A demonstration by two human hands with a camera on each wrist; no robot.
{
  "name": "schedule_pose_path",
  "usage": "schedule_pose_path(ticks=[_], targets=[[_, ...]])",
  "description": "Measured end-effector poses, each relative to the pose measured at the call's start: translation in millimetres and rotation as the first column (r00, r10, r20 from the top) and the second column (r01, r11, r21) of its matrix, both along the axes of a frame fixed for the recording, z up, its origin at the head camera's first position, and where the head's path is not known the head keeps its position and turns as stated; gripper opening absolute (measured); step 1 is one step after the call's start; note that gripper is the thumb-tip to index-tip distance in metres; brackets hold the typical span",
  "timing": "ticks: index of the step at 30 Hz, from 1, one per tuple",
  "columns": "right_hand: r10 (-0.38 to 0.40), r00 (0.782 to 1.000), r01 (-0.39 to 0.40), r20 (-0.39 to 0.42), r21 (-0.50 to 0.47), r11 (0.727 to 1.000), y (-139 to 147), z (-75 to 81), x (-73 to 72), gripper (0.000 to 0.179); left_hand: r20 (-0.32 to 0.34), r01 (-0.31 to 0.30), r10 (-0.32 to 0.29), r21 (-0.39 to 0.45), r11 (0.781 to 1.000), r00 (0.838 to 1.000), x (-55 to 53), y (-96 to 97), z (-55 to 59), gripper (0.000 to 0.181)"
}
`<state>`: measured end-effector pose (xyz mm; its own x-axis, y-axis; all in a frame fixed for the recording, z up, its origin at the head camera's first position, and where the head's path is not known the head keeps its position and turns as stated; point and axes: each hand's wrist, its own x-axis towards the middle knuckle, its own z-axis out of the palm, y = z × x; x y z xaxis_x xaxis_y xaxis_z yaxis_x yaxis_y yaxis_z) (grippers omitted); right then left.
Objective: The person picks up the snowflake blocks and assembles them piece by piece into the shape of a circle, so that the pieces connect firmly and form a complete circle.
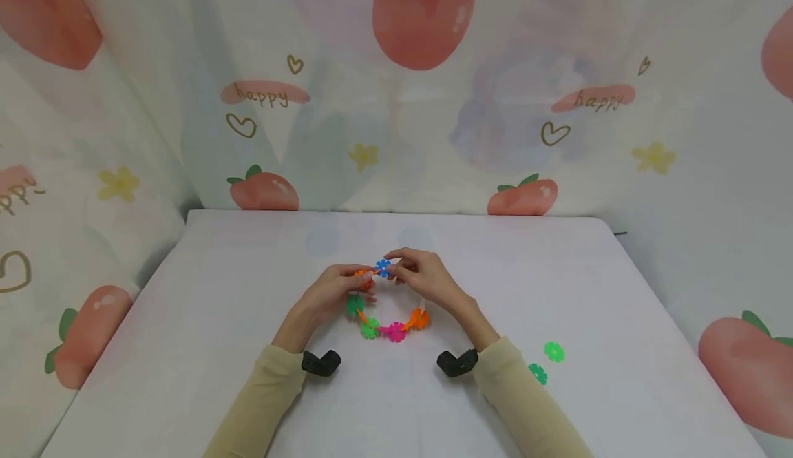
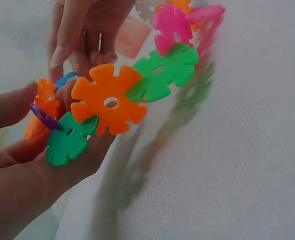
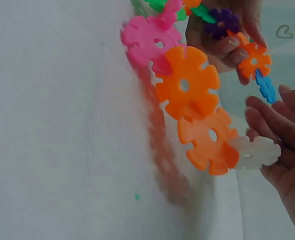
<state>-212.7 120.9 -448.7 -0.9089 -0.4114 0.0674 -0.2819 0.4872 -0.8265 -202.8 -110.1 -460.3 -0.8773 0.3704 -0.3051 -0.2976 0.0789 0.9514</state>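
A curved chain of plastic snowflake discs (image 1: 396, 332) in orange, pink, green and purple spans both hands. My left hand (image 1: 331, 289) pinches an orange disc (image 3: 255, 61) near one end, beside a purple disc (image 3: 221, 24). A blue disc (image 1: 383, 268) joins onto that orange one. Fingertips of my right hand (image 1: 427, 275) pinch the blue disc's outer edge. At the chain's other end, a whitish translucent disc (image 3: 255, 152) overlaps the right fingers in the right wrist view. Between the hands the chain sags, with a pink disc (image 2: 172, 27) and a light green disc (image 2: 165, 72) along it.
Two loose green discs, one light (image 1: 554, 352) and one darker (image 1: 537, 374), lie beside the right forearm. A white cloth covers the table (image 1: 186, 375). Patterned curtains (image 1: 396, 120) with fruit prints stand behind and at both sides. Each wrist wears a black camera (image 1: 322, 363).
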Motion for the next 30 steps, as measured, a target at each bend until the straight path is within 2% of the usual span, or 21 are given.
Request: schedule_pose_path(ticks=[4, 8, 13, 19, 30], targets=[[-0.014, 0.999, 0.015, -0.037, 0.032, 0.999, 13, 3.7, 4.2, 0.026, -0.001, 0.007, -0.007, -0.017, 1.000, 1.000, -1.3, -1.6, 1.2, 0.040], [-0.033, 0.999, 0.035, -0.041, 0.063, 0.997, 31, 9.3, 12.1, 0.025, -0.011, 0.027, -0.027, -0.042, 0.999, 1.000, -2.1, -2.1, 2.6, 0.043], [-0.043, 0.997, 0.048, -0.057, 0.089, 0.995, 55, 13.1, 24.8, 0.023, -0.018, 0.013, -0.014, -0.055, 0.998, 1.000, -1.1, -2.7, 3.9, 0.044], [-0.064, 0.993, 0.074, -0.096, 0.111, 0.991, 86, 11.7, 42.8, 0.019, -0.033, 0.031, -0.033, -0.055, 0.998, 0.999, 0.7, -2.8, 3.8, 0.045], [-0.110, 0.984, 0.139, -0.142, 0.216, 0.966, 137, 9.2, 74.9, 0.015, -0.016, 0.014, -0.015, -0.061, 0.998, 1.000, 0.1, -2.0, 5.4, 0.041]])
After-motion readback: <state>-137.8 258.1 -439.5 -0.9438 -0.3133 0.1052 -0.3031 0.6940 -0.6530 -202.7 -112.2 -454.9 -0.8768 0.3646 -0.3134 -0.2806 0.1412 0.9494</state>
